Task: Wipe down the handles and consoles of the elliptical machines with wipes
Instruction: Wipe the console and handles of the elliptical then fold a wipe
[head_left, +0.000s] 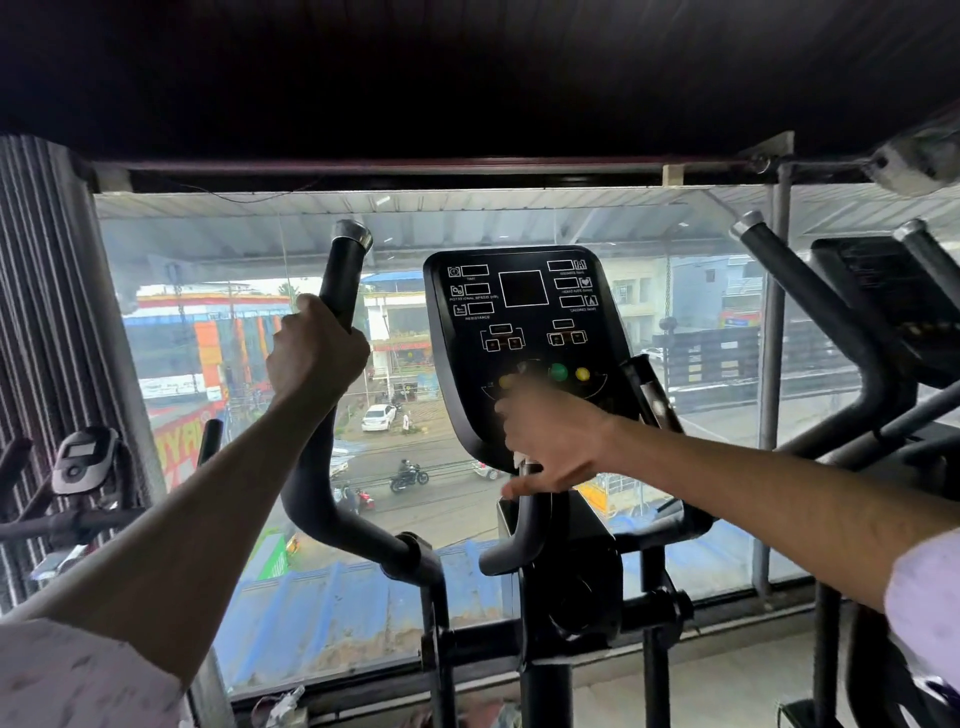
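Left hand (311, 353) clamped round handle (340, 280), right hand (550, 436) pressing wipe (521, 458) on console (524, 332), fingers blurred

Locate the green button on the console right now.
Head view, centre: the green button sits low on the console, left of a yellow button, just above the right hand.

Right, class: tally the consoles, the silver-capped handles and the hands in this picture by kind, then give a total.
Consoles: 3
Silver-capped handles: 3
Hands: 2
Total: 8
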